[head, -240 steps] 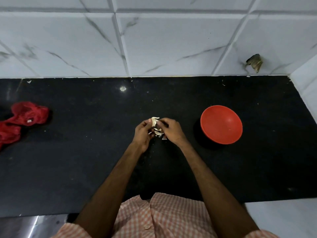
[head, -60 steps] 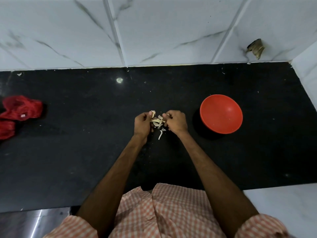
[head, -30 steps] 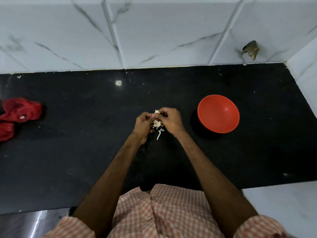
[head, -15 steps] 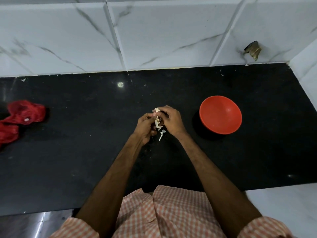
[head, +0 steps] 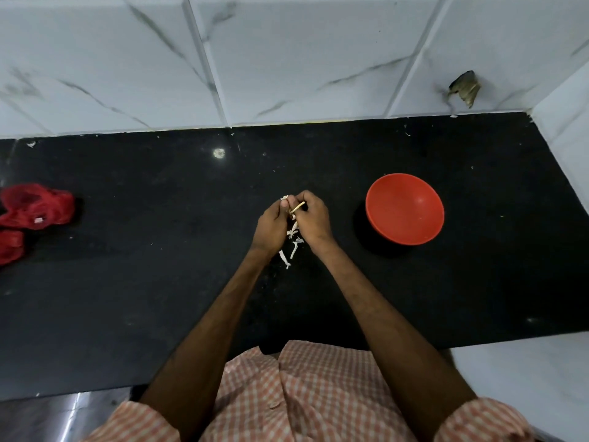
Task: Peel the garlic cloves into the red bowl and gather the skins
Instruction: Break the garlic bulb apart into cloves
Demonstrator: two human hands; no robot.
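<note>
While both of your hands meet above the black counter (head: 127, 250), you are in the peeling step, by my reading. Your left hand (head: 269, 226) has its fingers curled in, pinching a garlic clove (head: 286, 198) at the tips. Your right hand (head: 314, 220) curls in against it, thumb and forefinger nipping a thin pale strip of skin (head: 298, 206) that sticks out toward the bowl side. The clove is mostly hidden between your fingertips, so I cannot tell how much skin is left on it. Loose skins (head: 291, 247) lie scattered on the counter beneath your hands and just toward you. The red bowl (head: 406, 215) stands to your right, apart from your hands, and shows no cloves inside. A red mesh bag (head: 35, 208) lies far off at the left edge. The next move calls for pulling that strip clear, letting it fall with the others, then carrying the bare clove right, over the rim, and releasing it. Gathering the skins looks not yet begun.
</note>
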